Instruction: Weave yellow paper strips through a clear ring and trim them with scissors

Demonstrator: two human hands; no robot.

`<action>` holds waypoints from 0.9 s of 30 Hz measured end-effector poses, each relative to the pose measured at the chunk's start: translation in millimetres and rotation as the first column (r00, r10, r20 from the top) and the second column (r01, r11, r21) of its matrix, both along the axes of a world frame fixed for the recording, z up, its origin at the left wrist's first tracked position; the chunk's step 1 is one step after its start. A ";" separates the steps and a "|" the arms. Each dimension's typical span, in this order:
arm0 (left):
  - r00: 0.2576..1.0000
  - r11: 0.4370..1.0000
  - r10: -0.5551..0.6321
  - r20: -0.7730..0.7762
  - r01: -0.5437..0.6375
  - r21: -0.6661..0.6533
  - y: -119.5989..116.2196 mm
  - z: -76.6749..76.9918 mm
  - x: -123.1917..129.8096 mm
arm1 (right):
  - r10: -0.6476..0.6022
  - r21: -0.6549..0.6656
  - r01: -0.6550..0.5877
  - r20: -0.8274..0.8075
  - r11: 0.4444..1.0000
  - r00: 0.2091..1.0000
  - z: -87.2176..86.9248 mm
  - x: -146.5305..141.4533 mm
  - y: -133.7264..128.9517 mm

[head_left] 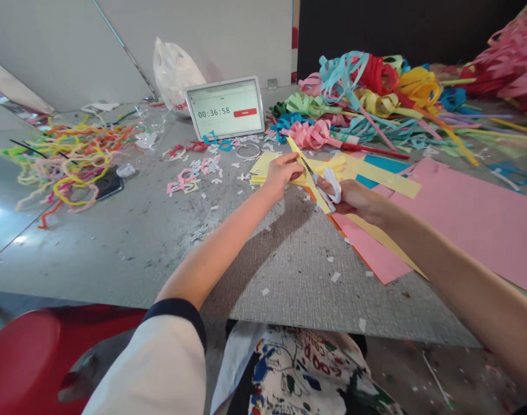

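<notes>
My left hand (284, 173) pinches a yellow paper strip (319, 195) near its upper part, fingers bent together. White-handled scissors (332, 185) are in my right hand (347, 199), the thumb at the handle loop. Their blades point up and left along the strip, which slants down toward the right. Just behind both hands lies more yellow paper (263, 166) on the grey table (246, 242). Pink sheets (475, 213), a blue sheet (382, 168) and a narrow orange edge show beside and under my right forearm.
A tablet (224, 108) showing a timer stands at the back, beside a white plastic bag (174, 75). Coloured paper curls (345, 80) pile up at the back right. Fuzzy coloured stems (77, 167) lie at left. Paper scraps dot the table. A red stool (34, 357) is at lower left.
</notes>
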State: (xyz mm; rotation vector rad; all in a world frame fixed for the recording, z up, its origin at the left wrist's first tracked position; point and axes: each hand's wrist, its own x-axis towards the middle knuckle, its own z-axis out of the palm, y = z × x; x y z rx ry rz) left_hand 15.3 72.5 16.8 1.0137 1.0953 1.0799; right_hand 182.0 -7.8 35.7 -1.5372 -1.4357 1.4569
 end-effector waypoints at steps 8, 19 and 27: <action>0.999 0.998 -0.029 -0.012 0.030 0.050 8.3 -8.4 -5.8 | -0.017 -0.023 0.017 -0.001 1.000 1.000 -0.2 -2.4 -0.4; 1.000 0.999 -0.023 -0.013 0.022 -0.028 3.9 -1.1 0.0 | 0.001 0.021 -0.001 -0.004 1.000 1.000 0.5 -1.1 -1.1; 1.000 1.000 -0.014 0.009 0.014 -0.017 6.6 -4.2 -0.8 | 0.036 0.044 -0.036 0.001 0.998 0.999 -3.2 3.6 0.8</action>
